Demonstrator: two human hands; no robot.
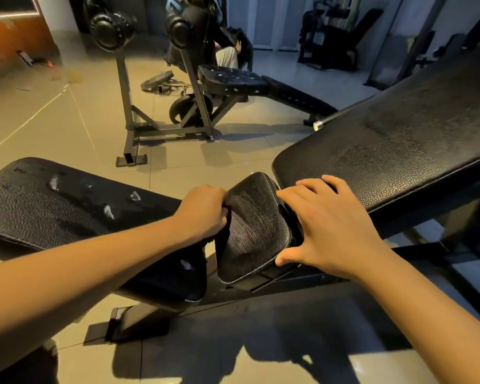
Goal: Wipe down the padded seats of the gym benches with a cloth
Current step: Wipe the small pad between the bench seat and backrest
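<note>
A small black padded seat (pixel 254 228) sits between two long black pads: a worn one with pale scuffs (pixel 53 200) at the left and an inclined backrest (pixel 399 139) at the right. My left hand (pixel 205 212) is curled at the seat's left edge and grips what looks like a dark cloth (pixel 219 234), mostly hidden under the fingers. My right hand (pixel 327 223) lies spread over the gap between seat and backrest. Its fingers touch the backrest's lower end and its thumb sits by the seat's near right corner.
The black bench frame (pixel 288 284) and a foot (pixel 122 320) stand on the tiled floor below my arms. Another bench with a barbell rack (pixel 194 106) stands ahead, a weight plate (pixel 157 80) on the floor beside it. A seated person (pixel 225 55) and more machines are at the back.
</note>
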